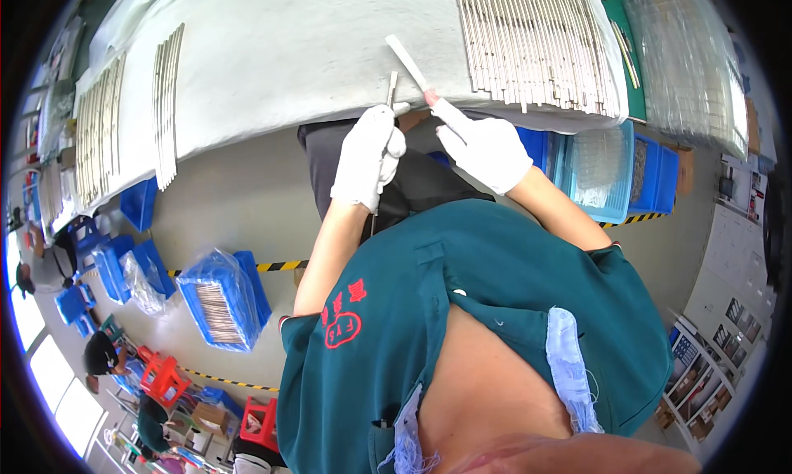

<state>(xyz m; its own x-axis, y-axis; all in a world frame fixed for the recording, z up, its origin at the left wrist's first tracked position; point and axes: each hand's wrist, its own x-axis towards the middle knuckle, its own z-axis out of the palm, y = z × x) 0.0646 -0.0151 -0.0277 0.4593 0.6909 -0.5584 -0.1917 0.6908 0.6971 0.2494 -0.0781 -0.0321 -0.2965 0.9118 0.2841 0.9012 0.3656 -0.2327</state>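
Observation:
My left hand [368, 156], in a white glove, is closed round a slim metal rod [393, 88]. The rod's tip points up over the near edge of the white-covered table [305, 53]. My right hand [487, 150], gloved with a bare fingertip showing, pinches a flat white strip [406, 61] that slants up to the left. Strip and rod are close together but apart at their tips. Right of my hands lies a wide row of metal rods [536, 41] side by side. Smaller groups of rods [167, 103] lie at the table's left.
Clear plastic packaging [689, 70] is stacked at the far right. Blue bins [656, 177] stand under the table's right side. On the floor at left, a blue crate [239, 297] holds more rods. Other people [103, 354] are at lower left, near red stools [163, 381].

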